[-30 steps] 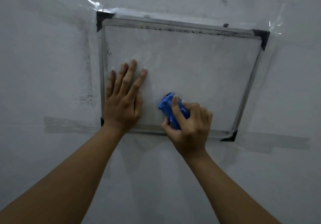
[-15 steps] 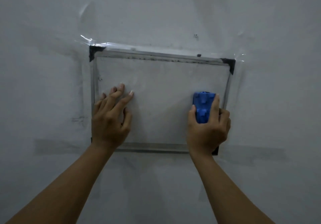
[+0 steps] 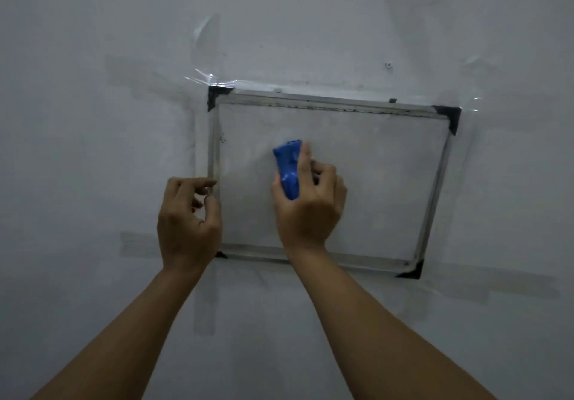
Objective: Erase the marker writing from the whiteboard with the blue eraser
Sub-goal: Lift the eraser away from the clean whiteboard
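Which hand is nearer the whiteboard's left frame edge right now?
Left. The left hand sits curled at the left frame edge; the right hand, gripping the blue eraser, is further in over the board.

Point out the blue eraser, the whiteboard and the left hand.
blue eraser [image 3: 288, 163], head view, on its blue back.
whiteboard [image 3: 382, 182], head view, on its bare surface.
left hand [image 3: 186, 222], head view, on its back.

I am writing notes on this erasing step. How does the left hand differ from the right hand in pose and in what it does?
The right hand grips the blue eraser over the whiteboard, while the left hand holds nothing. The right hand lies over the board's inner surface; the left hand is at its left frame edge. The left hand's fingers are loosely curled; the right hand's index finger lies along the eraser. Both are bare and reach up from below.
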Tool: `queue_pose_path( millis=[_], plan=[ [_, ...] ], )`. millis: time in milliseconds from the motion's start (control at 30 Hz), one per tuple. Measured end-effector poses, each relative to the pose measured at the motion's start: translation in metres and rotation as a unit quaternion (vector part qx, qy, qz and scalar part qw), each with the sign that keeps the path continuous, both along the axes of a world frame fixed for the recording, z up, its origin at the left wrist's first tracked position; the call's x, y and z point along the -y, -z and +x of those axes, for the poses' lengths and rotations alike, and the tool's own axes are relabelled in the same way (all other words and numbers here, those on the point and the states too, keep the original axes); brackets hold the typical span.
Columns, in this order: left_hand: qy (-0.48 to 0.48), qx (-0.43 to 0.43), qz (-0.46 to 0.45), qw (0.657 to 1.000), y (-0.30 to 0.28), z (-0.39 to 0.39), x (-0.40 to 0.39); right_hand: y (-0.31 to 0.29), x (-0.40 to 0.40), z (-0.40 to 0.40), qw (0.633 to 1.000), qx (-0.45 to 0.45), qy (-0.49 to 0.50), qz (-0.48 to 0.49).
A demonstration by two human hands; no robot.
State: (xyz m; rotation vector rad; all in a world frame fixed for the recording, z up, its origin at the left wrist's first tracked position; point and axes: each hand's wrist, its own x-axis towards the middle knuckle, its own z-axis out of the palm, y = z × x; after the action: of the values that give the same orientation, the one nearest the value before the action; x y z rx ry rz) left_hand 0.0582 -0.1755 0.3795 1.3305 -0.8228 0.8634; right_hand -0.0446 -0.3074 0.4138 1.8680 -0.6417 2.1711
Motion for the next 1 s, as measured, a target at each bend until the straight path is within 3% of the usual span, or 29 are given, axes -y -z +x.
queue_pose_path(
  millis=[133,233,300,367,400,467,567,633,800,900,1000],
  plan=[
    [-0.014,-0.018,0.046,0.999,0.010,0.002,-0.025,0.011,-0.012,0.019,0.988,-0.135,-0.008,-0.080],
    [-0.027,-0.032,0.107,0.993,0.013,0.002,-0.041,0.028,-0.016,0.015,0.966,-0.234,-0.061,-0.088],
    [0.004,-0.045,0.144,0.989,0.012,0.000,-0.050,0.039,-0.020,0.005,0.952,-0.269,-0.143,-0.025],
    [0.098,-0.111,0.183,0.972,0.012,-0.001,-0.057,0.049,-0.028,-0.010,0.924,-0.244,-0.269,0.121],
    [0.160,-0.172,0.213,0.949,0.012,-0.002,-0.059,0.054,-0.031,-0.018,0.889,-0.203,-0.350,0.214],
    [0.260,-0.257,0.303,0.880,0.017,-0.003,-0.062,0.062,-0.038,-0.035,0.773,-0.116,-0.502,0.369],
    [0.341,-0.232,0.419,0.809,0.032,-0.012,-0.062,0.084,-0.042,-0.053,0.655,-0.057,-0.597,0.460],
    [0.348,-0.213,0.442,0.799,0.046,-0.017,-0.060,0.100,-0.044,-0.061,0.615,-0.057,-0.616,0.489],
    [0.302,-0.206,0.516,0.775,0.096,-0.008,-0.059,0.148,-0.044,-0.076,0.625,-0.168,-0.552,0.526],
    [0.253,-0.208,0.566,0.757,0.140,0.005,-0.063,0.182,-0.040,-0.085,0.598,-0.262,-0.496,0.572],
    [0.186,-0.200,0.636,0.721,0.194,0.021,-0.067,0.218,-0.042,-0.095,0.584,-0.295,-0.437,0.617]
  ],
)
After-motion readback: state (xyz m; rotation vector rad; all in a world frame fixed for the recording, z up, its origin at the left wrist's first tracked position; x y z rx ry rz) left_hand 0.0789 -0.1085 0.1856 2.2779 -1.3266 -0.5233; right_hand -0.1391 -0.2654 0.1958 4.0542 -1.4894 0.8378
